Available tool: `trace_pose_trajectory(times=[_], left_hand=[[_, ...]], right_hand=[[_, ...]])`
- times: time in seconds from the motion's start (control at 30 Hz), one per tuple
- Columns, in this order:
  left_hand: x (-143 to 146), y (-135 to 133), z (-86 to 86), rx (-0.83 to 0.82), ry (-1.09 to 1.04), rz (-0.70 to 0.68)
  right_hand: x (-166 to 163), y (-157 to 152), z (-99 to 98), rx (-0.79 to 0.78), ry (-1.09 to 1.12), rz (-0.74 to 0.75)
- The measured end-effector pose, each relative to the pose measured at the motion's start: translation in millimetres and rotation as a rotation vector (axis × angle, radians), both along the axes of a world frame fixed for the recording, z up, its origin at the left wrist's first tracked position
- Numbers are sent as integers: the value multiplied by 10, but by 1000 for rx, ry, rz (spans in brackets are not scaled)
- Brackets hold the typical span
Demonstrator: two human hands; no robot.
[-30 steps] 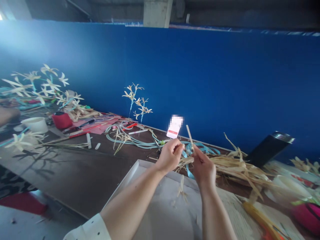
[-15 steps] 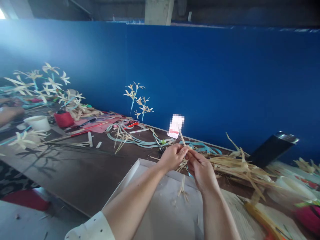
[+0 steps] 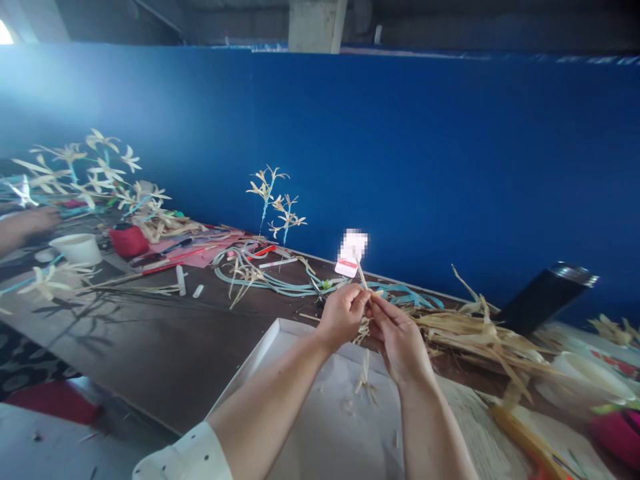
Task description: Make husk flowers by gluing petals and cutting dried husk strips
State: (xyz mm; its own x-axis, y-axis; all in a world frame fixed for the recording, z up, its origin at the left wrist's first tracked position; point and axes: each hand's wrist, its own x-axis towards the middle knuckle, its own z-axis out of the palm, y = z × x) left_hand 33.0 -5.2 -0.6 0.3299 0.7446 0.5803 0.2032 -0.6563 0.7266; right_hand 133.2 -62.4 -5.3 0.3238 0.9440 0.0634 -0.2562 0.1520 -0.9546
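Note:
My left hand (image 3: 344,315) is closed in a pinch on the lower part of a thin pale strip of dried husk (image 3: 363,275), which points up and slightly left. Fingertips of my right hand (image 3: 403,339) meet the left ones there and are pinched on the same strip; its lower end is hidden by the fingers. Both hands are above the far edge of a shallow white box lid (image 3: 330,427). Inside the lid lies a small dried husk flower (image 3: 367,383) with a few scraps.
Right of my hands lies a heap of dried husks (image 3: 475,333) beside a leaning black bottle (image 3: 547,297). Behind are pale blue cords (image 3: 280,287) and two upright flower stems (image 3: 265,193). Further left are a white cup (image 3: 83,250), red pouch (image 3: 127,240) and another person's hand (image 3: 33,227).
My pinched fingers have shifted slightly left with the strip. At the far left, the other person's hand has moved inward, and a white flower shape now shows above it.

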Motion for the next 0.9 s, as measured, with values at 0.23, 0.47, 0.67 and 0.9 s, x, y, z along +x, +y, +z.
trace_pose_trajectory(times=[0.23, 0.47, 0.67, 0.9], left_hand=[[4, 18, -24, 57, -6, -2], [7, 20, -23, 75, -14, -32], [11, 2, -18, 68, 11, -32], [9, 30, -12, -19, -4, -68]], right_hand=[[45, 27, -29, 127, -546, -238], [74, 29, -47, 229, -807, -351], [81, 15, -51, 206, -888, -482], [275, 19, -80, 48, -805, -620]])
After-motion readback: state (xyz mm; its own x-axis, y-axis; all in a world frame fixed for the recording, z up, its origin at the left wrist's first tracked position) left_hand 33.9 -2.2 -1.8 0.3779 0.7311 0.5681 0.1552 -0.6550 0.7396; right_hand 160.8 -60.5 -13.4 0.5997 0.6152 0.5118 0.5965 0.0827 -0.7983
